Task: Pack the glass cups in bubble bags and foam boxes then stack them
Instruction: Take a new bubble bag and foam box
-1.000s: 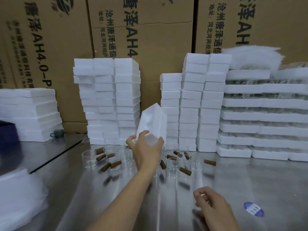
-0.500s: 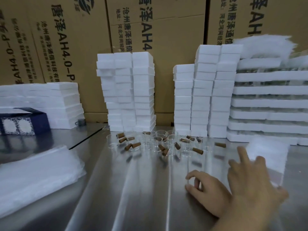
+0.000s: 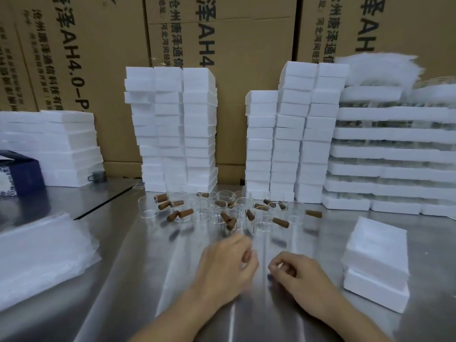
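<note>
My left hand [image 3: 227, 267] & right hand [image 3: 299, 276] are at the near side of the shiny steel desk [image 3: 138, 280], close together but apart. Both have fingers curled in. A brown bit shows at the left fingertips, but it's too blurred to tell if it's a cork or if I'm gripping anything. Same w/ the right: curled, can't tell if it holds sth.

Just beyond the hands, the clear round glass cups [image 3: 225, 195] stand in a loose cluster mid-desk, bare and open-topped, w/ short brown cork stoppers [image 3: 280, 222] lying among them. To my right, two white foam boxes [image 3: 377, 262] lie stacked, the top one skewed on the lower.

Behind the cups is a tall left foam-box stack [image 3: 172, 129] and a tall right foam-box stack [image 3: 291, 144], w/ a gap between. Far right are wide white foam trays [image 3: 394, 151] in layers, glassware showing between them, & a fluffy white heap [image 3: 377, 70] on top.

Front left is a pile of translucent white bubble bags [image 3: 42, 255]. Back left is a stack of flat white foam slabs [image 3: 61, 144], a dark blue printed box [image 3: 22, 171] & a small dark mug [image 3: 97, 176]. Brown cardboard cartons [image 3: 246, 33] w/ black print form the back wall.
</note>
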